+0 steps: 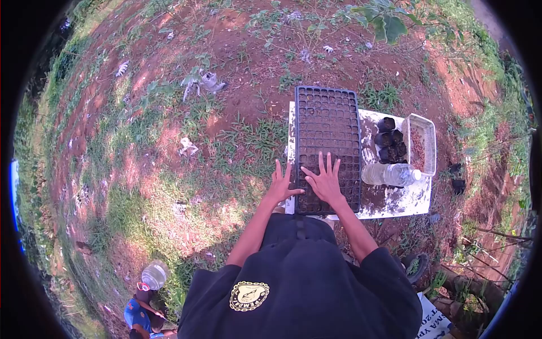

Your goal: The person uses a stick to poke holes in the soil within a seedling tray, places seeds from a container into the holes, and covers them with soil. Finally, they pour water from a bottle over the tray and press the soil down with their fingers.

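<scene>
A black seedling tray (329, 121) with rows of small square cells, many holding dark soil, lies lengthwise on a white board. My left hand (280, 185) is at the tray's left edge, fingers spread, with the thumb reaching over the near cells. Over the near middle of the tray, my right hand (324, 182) is spread flat, its fingers pointing away from me. Neither hand holds anything. Just right of the tray, a clear plastic bottle (387, 174) lies on its side, its white cap pointing right.
Several black seedling bags (390, 140) stand behind the bottle. A white plastic basket (430, 141) with reddish bits inside sits at the right of the soil-smeared white board (415, 200). At lower left, a person in blue (136, 313) is near a large clear water jug (155, 274).
</scene>
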The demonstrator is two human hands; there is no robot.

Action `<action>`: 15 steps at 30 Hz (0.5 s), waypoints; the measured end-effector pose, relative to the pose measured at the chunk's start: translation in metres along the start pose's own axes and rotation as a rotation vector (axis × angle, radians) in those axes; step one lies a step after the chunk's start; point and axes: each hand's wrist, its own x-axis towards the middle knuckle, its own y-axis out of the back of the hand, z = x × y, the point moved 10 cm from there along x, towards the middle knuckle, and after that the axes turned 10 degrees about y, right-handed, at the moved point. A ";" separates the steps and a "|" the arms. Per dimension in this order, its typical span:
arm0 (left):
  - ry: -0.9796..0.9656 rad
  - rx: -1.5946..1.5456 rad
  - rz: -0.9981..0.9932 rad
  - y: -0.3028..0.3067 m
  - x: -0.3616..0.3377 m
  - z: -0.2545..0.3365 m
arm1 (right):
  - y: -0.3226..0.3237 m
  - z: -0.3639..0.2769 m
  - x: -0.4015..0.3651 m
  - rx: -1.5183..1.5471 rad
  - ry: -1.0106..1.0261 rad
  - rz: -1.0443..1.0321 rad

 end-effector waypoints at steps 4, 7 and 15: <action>0.002 -0.022 0.032 0.002 -0.002 -0.003 | 0.008 0.003 0.008 -0.060 -0.010 -0.004; 0.015 -0.034 0.037 0.005 -0.004 -0.004 | 0.005 -0.001 0.008 -0.062 0.035 -0.037; 0.057 -0.046 0.003 0.006 -0.004 -0.006 | 0.013 0.008 0.012 -0.119 0.069 -0.015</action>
